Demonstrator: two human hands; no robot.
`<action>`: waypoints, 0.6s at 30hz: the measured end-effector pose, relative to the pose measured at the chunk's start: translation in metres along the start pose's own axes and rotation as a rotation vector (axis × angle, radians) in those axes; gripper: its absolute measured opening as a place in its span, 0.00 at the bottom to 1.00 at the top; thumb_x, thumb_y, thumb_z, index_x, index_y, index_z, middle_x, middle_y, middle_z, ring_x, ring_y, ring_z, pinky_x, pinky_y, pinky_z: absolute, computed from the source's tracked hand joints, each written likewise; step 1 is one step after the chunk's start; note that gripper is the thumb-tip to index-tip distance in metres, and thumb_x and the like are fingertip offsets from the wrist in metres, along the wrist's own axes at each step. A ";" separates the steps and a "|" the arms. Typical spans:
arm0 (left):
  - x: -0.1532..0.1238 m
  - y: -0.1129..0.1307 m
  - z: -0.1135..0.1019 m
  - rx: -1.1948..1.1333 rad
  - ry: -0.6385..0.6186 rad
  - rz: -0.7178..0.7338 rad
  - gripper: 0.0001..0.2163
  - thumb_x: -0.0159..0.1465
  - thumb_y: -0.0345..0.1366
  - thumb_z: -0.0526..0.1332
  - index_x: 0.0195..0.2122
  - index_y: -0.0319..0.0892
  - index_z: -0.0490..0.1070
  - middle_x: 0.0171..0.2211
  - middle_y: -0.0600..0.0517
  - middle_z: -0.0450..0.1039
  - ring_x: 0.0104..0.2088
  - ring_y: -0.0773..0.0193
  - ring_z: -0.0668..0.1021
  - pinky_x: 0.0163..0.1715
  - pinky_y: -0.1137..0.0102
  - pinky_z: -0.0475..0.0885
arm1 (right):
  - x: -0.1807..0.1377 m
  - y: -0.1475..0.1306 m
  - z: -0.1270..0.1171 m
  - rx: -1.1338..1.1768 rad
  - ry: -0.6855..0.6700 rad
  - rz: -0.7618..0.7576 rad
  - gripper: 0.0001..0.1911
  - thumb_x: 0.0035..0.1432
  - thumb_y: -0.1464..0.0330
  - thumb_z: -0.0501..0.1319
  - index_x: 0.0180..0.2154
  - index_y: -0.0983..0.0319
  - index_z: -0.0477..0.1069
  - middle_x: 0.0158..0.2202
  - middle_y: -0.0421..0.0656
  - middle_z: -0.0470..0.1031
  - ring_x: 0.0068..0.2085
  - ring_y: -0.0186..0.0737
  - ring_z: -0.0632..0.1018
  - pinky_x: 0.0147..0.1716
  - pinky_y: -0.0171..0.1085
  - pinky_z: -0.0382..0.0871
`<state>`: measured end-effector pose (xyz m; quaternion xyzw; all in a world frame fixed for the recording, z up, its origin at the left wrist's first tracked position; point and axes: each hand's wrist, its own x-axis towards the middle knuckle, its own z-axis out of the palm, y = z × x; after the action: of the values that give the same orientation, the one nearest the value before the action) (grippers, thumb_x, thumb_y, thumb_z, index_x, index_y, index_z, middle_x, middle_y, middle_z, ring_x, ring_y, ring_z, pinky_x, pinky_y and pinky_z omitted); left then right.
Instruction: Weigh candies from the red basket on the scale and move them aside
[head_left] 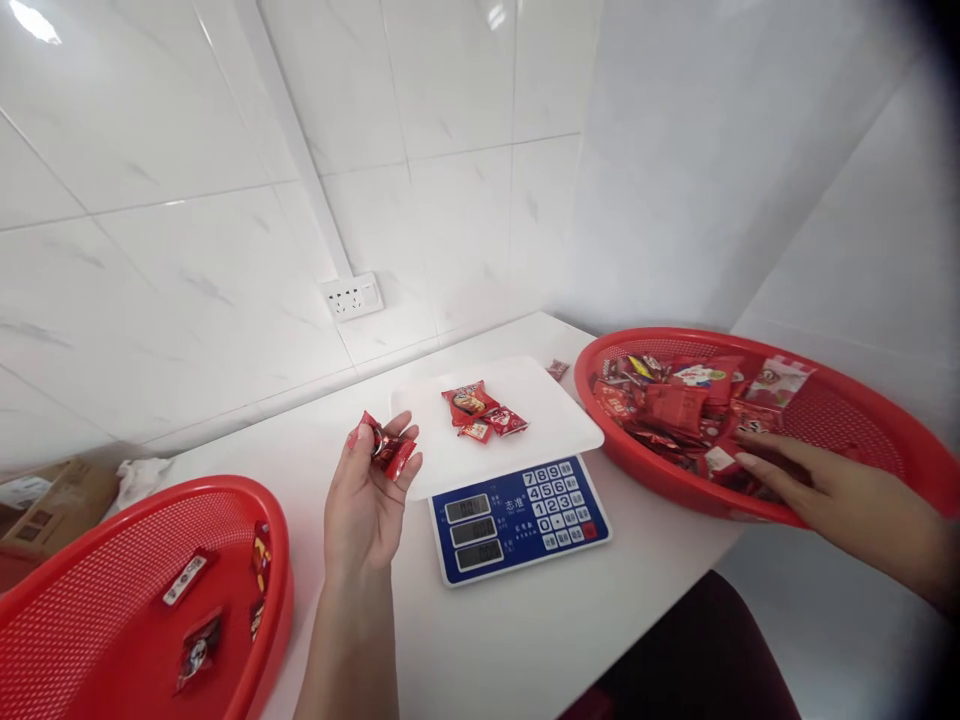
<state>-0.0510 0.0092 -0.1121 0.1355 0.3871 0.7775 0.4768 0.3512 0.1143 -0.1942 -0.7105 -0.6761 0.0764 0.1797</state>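
Observation:
My left hand is raised palm up beside the scale, fingers curled round a few small red snack packets. A blue-faced electronic scale carries a white weighing tray, on which lie three red snack packets. My right hand reaches into the right red basket, fingers stretched flat over a heap of several red snack packets. Whether it holds one I cannot see.
A second red basket at the near left holds several packets. One loose packet lies on the white counter behind the scale. A wall socket sits on the tiled wall. A cardboard box stands far left.

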 end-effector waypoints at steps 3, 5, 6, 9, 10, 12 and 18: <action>-0.001 -0.003 0.000 0.029 -0.031 0.028 0.06 0.64 0.33 0.54 0.34 0.41 0.70 0.29 0.51 0.76 0.29 0.67 0.79 0.22 0.77 0.75 | -0.003 -0.005 -0.001 0.014 -0.004 0.037 0.26 0.47 0.47 0.50 0.43 0.53 0.70 0.47 0.46 0.75 0.45 0.53 0.76 0.37 0.46 0.71; -0.001 -0.003 -0.001 0.026 -0.064 0.038 0.04 0.62 0.34 0.57 0.33 0.41 0.70 0.26 0.53 0.73 0.26 0.69 0.77 0.19 0.80 0.72 | -0.003 -0.010 -0.002 0.016 -0.021 0.056 0.27 0.47 0.46 0.51 0.43 0.53 0.70 0.47 0.46 0.75 0.45 0.54 0.76 0.37 0.47 0.71; 0.000 -0.003 -0.001 0.024 -0.077 0.043 0.04 0.61 0.34 0.58 0.33 0.41 0.70 0.25 0.54 0.71 0.25 0.70 0.76 0.17 0.81 0.71 | -0.003 -0.011 -0.003 0.017 -0.025 0.059 0.28 0.46 0.46 0.51 0.44 0.53 0.70 0.47 0.46 0.75 0.46 0.54 0.76 0.38 0.48 0.71; 0.001 -0.003 -0.002 0.021 -0.097 0.051 0.04 0.60 0.35 0.59 0.32 0.41 0.69 0.22 0.55 0.68 0.22 0.72 0.73 0.14 0.83 0.65 | -0.004 -0.015 -0.006 0.023 -0.041 0.086 0.30 0.45 0.44 0.51 0.45 0.52 0.70 0.49 0.45 0.74 0.49 0.55 0.74 0.41 0.50 0.71; 0.001 -0.003 -0.003 0.019 -0.102 0.048 0.04 0.60 0.36 0.59 0.32 0.41 0.69 0.21 0.56 0.67 0.22 0.72 0.72 0.13 0.83 0.64 | -0.004 -0.016 -0.006 0.020 -0.049 0.104 0.32 0.45 0.43 0.50 0.46 0.53 0.69 0.50 0.45 0.74 0.50 0.55 0.73 0.42 0.50 0.70; 0.000 -0.002 -0.003 0.019 -0.116 0.034 0.04 0.59 0.36 0.59 0.31 0.42 0.68 0.20 0.56 0.65 0.21 0.72 0.71 0.13 0.82 0.62 | -0.006 -0.018 -0.008 0.012 -0.066 0.124 0.33 0.45 0.43 0.49 0.47 0.53 0.69 0.51 0.45 0.73 0.51 0.55 0.72 0.42 0.51 0.70; 0.001 -0.001 -0.004 0.026 -0.126 0.009 0.06 0.56 0.37 0.62 0.31 0.42 0.68 0.20 0.57 0.64 0.20 0.72 0.70 0.13 0.82 0.61 | -0.003 -0.014 -0.006 0.019 -0.046 0.078 0.30 0.46 0.45 0.52 0.46 0.54 0.70 0.46 0.47 0.76 0.46 0.56 0.75 0.39 0.48 0.71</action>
<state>-0.0529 0.0088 -0.1156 0.1918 0.3659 0.7644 0.4950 0.3403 0.1107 -0.1846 -0.7325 -0.6512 0.1059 0.1677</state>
